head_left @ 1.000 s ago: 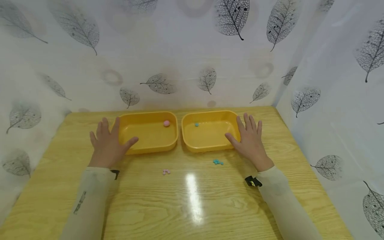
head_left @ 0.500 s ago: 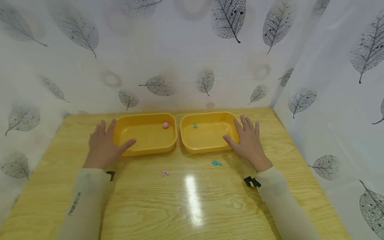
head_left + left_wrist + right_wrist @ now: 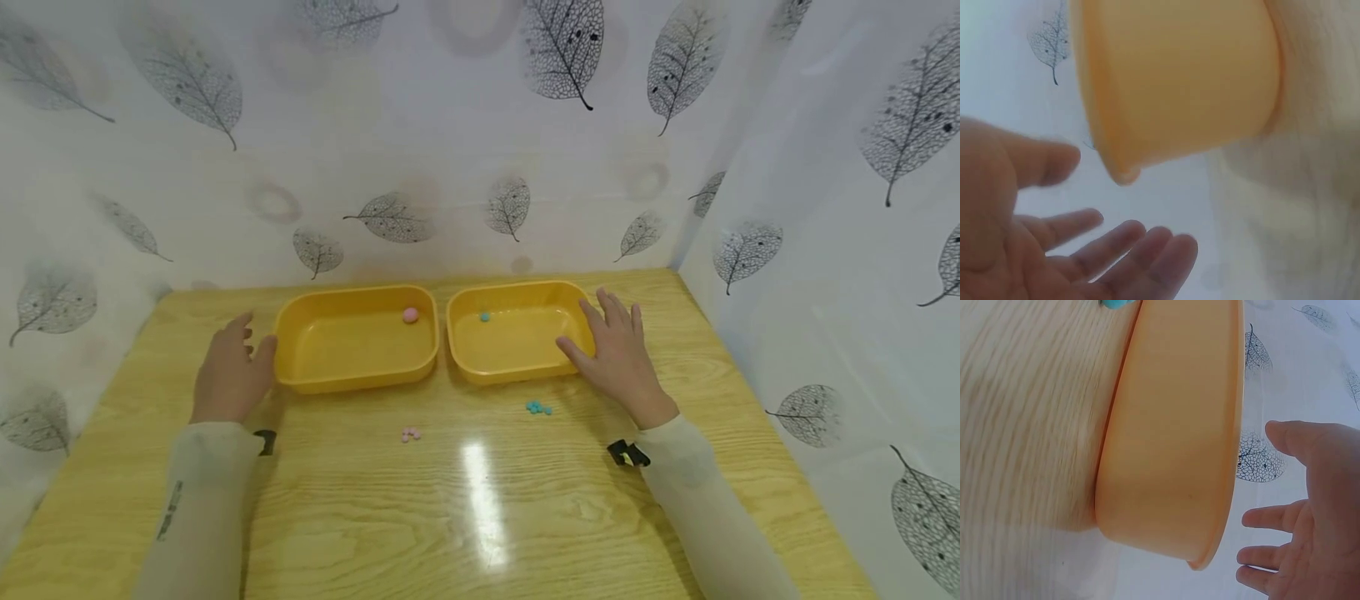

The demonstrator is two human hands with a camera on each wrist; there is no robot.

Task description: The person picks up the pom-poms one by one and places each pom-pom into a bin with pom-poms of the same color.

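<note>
My left hand [image 3: 231, 373] is just left of the left yellow tray [image 3: 352, 382], its fingers slightly bent and holding nothing. In the left wrist view the thumb and fingers [image 3: 1166, 265] are apart from the tray's rim. At the right end of the right yellow tray [image 3: 510, 377], my right hand [image 3: 618, 358] spreads its fingers, with the thumb overlapping the tray's corner. Nothing is in that hand either. A pink ball [image 3: 410, 315] lies inside the left tray, and a smaller teal ball [image 3: 484, 317] inside the right one.
Several small pink beads [image 3: 410, 434] lie on the wooden table [image 3: 360, 517] in front of the left tray. A cluster of teal beads [image 3: 537, 407] lies before the right tray. A leaf-patterned white curtain [image 3: 435, 150] hangs behind and at both sides.
My left hand has moved left off the left tray's end, and its spread fingers have drawn together and bent. The right hand stays nearly in place. The view has shifted slightly.
</note>
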